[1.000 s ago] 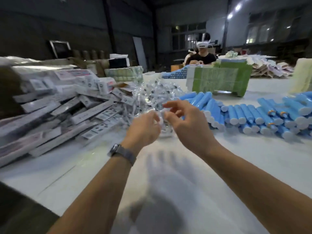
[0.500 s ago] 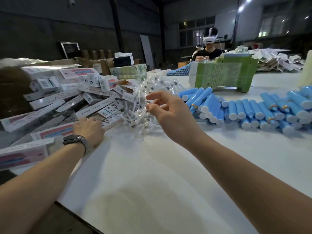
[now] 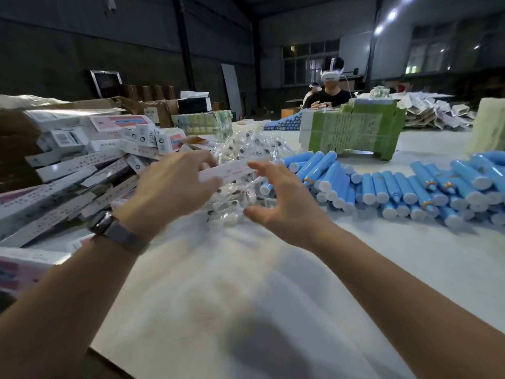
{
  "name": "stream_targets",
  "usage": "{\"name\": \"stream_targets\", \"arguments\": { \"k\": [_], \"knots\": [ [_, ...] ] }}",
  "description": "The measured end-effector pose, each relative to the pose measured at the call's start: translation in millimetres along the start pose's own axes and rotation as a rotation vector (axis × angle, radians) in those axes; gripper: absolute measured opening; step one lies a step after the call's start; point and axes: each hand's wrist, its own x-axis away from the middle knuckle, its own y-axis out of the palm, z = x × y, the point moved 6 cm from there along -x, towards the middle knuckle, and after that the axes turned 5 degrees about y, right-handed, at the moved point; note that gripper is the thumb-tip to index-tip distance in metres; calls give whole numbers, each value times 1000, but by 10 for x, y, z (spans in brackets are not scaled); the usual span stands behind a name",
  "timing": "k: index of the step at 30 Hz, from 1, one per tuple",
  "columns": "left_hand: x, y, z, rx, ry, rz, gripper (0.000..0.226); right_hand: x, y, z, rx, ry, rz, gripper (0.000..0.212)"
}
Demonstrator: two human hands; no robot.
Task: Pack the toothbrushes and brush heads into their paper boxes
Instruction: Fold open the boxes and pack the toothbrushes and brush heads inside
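Paper box (image 3: 226, 170), long, slim, white with pink print, in left hand (image 3: 175, 187) fingers' grip; right hand (image 3: 284, 198) fingers spread, empty.

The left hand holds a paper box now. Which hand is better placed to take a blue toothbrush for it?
Probably the right hand: it is open and holds nothing, and the blue toothbrushes lie just to its right. The left hand already grips the box, with the box pile on its side.
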Motion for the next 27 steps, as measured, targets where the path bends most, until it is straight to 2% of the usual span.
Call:
{"name": "stream_targets", "arguments": {
  "k": [1,3,5,7,9,11,13,15,18,20,22,25,27],
  "knots": [
    [-53,-13,124,101,-1,-11,11,15,24,12,91,-31,-22,82],
    [-135,40,319,390,-125,-101,8,39,1,39,253,-80,40,88],
    [-157,178,486,648,-235,-259,6,62,-169,44,296,-141,225,74],
    [-132,301,613,850,-239,-369,23,86,-369,79,328,-220,334,57],
    [-109,392,654,1022,-239,-414,55,84,-503,188,312,-230,247,55],
    [-113,530,696,1126,-214,-458,78,83,-599,328,166,-128,98,55],
    [-116,682,777,1222,-170,-428,84,106,-678,422,-33,-19,-14,51],
    [-86,795,916,1269,-87,-355,80,138,-749,468,-161,38,-66,36],
    [-19,916,1028,1287,29,-211,54,184,-721,558,-315,128,-157,16],
    [13,934,1028,1317,104,-96,42,209,-593,626,-400,210,-224,18],
    [54,961,953,1372,93,-6,34,223,-506,684,-379,250,-249,20],
    [107,1027,861,1464,0,30,48,219,-595,894,-335,307,-171,22],
    [121,1030,877,1438,-7,36,50,182,-802,1188,-239,381,33,14]
  ]
}}
